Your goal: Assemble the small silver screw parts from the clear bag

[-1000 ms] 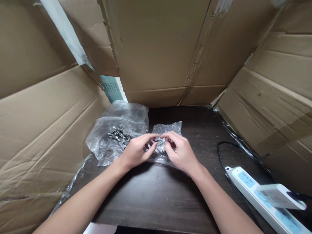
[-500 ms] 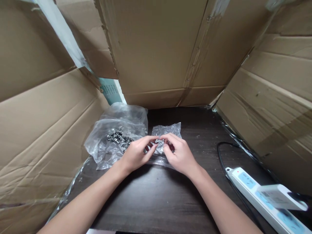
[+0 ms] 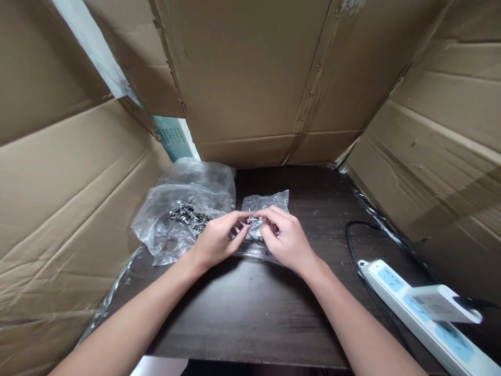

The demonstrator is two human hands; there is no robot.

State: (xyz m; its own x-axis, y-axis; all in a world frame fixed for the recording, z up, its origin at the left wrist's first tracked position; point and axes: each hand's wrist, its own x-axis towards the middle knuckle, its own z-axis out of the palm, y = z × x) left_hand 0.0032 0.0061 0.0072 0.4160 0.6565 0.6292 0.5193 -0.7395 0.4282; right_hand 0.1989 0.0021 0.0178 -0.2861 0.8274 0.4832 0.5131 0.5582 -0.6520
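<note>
My left hand (image 3: 217, 239) and my right hand (image 3: 285, 237) meet over the middle of a dark wooden table (image 3: 250, 313). Between their fingertips they pinch a small silver bolt (image 3: 253, 220), one hand on each end. Under the hands lies a small clear plastic bag (image 3: 266, 201). To the left lies a larger clear plastic bag (image 3: 188, 203) with a heap of several silver screws (image 3: 188, 215) in it.
Cardboard sheets (image 3: 254, 78) wall the table at the back, left and right. A white power strip (image 3: 422, 313) with a white plug block and a black cable (image 3: 354, 245) lies at the right front.
The hands stay together on the bolt, with small finger shifts. The camera tilted slightly, so everything sits a little higher in the picture.
</note>
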